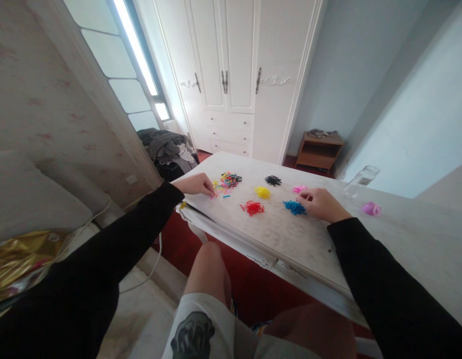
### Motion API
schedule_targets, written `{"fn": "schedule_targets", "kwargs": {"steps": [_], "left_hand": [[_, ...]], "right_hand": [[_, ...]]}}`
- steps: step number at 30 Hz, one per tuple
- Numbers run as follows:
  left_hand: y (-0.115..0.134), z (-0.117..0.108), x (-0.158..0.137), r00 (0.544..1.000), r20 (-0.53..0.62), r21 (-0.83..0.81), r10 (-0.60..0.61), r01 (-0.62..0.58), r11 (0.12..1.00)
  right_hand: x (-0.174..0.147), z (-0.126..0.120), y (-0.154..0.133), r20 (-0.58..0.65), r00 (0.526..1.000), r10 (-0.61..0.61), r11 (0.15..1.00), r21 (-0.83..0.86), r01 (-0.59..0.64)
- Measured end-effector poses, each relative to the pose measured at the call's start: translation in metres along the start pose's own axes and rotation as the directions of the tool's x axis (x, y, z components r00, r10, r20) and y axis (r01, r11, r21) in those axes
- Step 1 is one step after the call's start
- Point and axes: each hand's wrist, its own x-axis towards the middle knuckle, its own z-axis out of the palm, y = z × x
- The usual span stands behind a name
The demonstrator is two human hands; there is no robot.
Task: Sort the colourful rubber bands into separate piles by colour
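My left hand [198, 184] rests at the left edge of the table, fingertips pinched together over a few loose pieces beside a mixed pile of small coloured bands [231, 180]. What those fingertips hold is too small to make out. My right hand [321, 203] is over the right side of a pile of blue bands [294, 208], thumb and fingers closed together; anything between them is hidden. Just behind it lies a pink pile [300, 189], partly covered by the hand. Between my hands are separate piles of red bands [253, 208], yellow bands [262, 192] and black bands [273, 180].
The piles lie on a white table [276, 234]. Toward its right end are a clear glass bottle [365, 175], tilted in view, and a pink-purple object [371, 208]. A white wardrobe [238, 60] stands beyond, with a small wooden cabinet [319, 152] to its right.
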Motion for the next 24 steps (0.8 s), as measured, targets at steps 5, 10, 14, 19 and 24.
{"fn": "schedule_targets", "kwargs": {"steps": [5,10,14,19,24], "left_hand": [[0.0,0.006,0.0,1.0,0.026,0.043,0.006,-0.008,0.999],[0.001,0.017,-0.004,0.999,0.005,0.179,0.04,-0.04,0.983],[0.004,0.024,-0.007,0.996,-0.014,0.282,0.088,-0.081,0.956],[0.017,0.024,-0.01,0.992,-0.041,0.29,0.119,-0.102,0.952],[0.036,0.028,-0.007,0.981,-0.078,0.239,0.178,-0.155,0.959]], "right_hand": [[0.0,0.0,0.001,0.002,1.0,0.013,1.0,0.01,-0.013],[0.0,0.001,0.002,-0.004,1.0,0.002,1.0,-0.01,-0.002],[0.0,0.0,0.002,0.01,1.0,0.014,1.0,-0.004,-0.014],[0.0,-0.001,0.0,0.012,1.0,0.018,1.0,-0.02,-0.018],[-0.002,-0.002,-0.002,0.019,1.0,-0.008,1.0,-0.017,0.008]]}}
